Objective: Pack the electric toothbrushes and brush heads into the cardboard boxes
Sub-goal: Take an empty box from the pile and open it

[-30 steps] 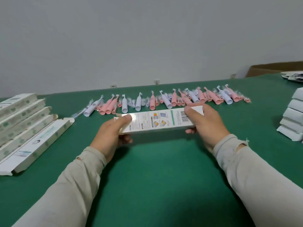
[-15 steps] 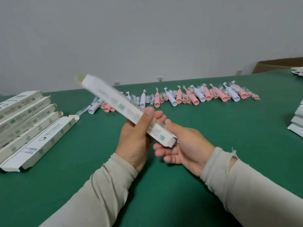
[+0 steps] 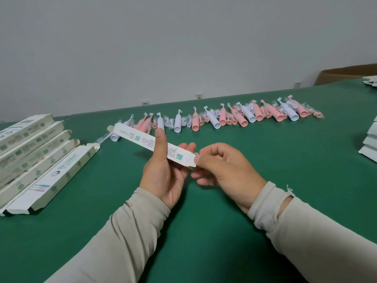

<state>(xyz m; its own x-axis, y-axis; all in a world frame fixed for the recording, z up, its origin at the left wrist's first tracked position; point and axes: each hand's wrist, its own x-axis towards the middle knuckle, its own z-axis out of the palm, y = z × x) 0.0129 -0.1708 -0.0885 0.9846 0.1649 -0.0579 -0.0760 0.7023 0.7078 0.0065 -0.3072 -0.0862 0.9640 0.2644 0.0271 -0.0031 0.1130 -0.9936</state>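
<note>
— Left hand (image 3: 163,176), palm up, thumb curled over the long white box (image 3: 152,145), raised above the green surface (image 3: 204,231).
— Right hand (image 3: 226,170): fingers (image 3: 199,159) pinching its near end flap. Toothbrushes (image 3: 222,118) lie beyond.

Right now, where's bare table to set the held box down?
Free: green table between the toothbrush row and the hands, running right toward the white stack; also the near strip between the sleeves. Crowded: left edge with the box pile, and the toothbrush row.

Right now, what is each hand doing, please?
Left hand: holding the box around its middle.
Right hand: pinching the near end of the box.
</note>
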